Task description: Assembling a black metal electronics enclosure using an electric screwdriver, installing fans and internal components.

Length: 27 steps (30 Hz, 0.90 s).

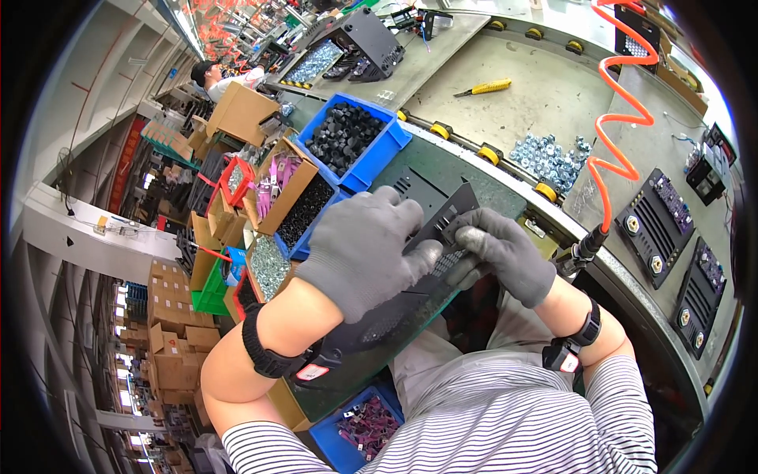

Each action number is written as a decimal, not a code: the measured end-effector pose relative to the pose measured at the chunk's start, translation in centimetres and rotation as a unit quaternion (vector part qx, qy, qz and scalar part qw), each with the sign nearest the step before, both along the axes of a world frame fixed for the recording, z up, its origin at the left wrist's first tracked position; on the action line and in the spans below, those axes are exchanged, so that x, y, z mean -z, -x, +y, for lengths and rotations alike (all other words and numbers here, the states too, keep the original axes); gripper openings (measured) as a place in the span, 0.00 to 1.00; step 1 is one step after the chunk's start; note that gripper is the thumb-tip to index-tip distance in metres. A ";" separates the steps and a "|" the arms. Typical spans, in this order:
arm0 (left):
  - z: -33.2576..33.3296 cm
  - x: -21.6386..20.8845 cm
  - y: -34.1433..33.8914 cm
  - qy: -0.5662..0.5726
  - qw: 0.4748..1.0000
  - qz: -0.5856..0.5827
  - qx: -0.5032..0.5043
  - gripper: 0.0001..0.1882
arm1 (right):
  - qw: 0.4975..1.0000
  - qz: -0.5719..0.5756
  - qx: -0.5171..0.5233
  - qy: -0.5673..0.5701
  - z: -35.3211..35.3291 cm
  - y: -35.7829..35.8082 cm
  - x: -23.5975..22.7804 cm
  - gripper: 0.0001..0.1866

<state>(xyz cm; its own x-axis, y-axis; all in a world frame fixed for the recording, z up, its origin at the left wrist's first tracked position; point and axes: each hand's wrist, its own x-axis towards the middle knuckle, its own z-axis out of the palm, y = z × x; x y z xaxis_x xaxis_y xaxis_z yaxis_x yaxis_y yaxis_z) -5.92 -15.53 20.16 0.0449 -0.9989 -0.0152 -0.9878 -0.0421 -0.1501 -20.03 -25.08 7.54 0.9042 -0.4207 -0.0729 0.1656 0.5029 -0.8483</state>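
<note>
Head view, panel: a flat black metal panel (430,207) with slotted vents and a perforated patch is lain on the green mat (505,201) at the near edge of the workbench, just in front of the person.
Long axis: the panel is run from the lower left, near the left wrist, up toward the upper right, where its far corner is pointed at the yellow rollers (489,155).
Left hand: the left hand (365,249), in a grey knit glove, is laid palm down over the middle of the panel, fingers curled and closed on its upper edge.
Right hand: the right hand (501,254), gloved alike, is pressed on the panel's right part, fingers bent and pinched at the perforated patch; whether a small part is held there cannot be told.
Wrists: black bands are worn on both wrists.
Left edge of the bench: a blue bin of black knobbed parts (347,136) and a cardboard box of small black pieces (304,207) are set just beside the panel.
Far side: a heap of silver nuts (547,158), a yellow-handled screwdriver (483,88) and a coiled orange air hose (620,118) are seen on the grey surface.
Right edge: finished black panels with round knobs (659,221) are laid apart.
</note>
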 end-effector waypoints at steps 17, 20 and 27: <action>-2.3 1.9 0.1 0.036 0.996 -0.056 0.065 0.15 | 0.918 0.092 0.140 0.359 -3.5 -0.3 0.1 0.18; -2.3 1.9 -0.1 0.037 0.996 -0.039 0.066 0.15 | 0.843 0.007 0.249 0.477 -4.3 -0.7 0.3 0.26; -3.2 2.1 -0.6 -0.001 0.999 0.018 0.039 0.16 | 0.906 -0.119 0.064 0.402 -5.9 -1.5 0.8 0.31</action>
<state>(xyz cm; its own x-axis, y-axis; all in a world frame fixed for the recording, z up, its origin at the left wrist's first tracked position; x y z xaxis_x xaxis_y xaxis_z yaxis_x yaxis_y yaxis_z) -5.30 -18.78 18.02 -0.0339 -0.9993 -0.0173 -0.9928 0.0357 -0.1144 -18.55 -30.94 6.73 0.7944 -0.3535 0.4939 0.4056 -0.2965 -0.8646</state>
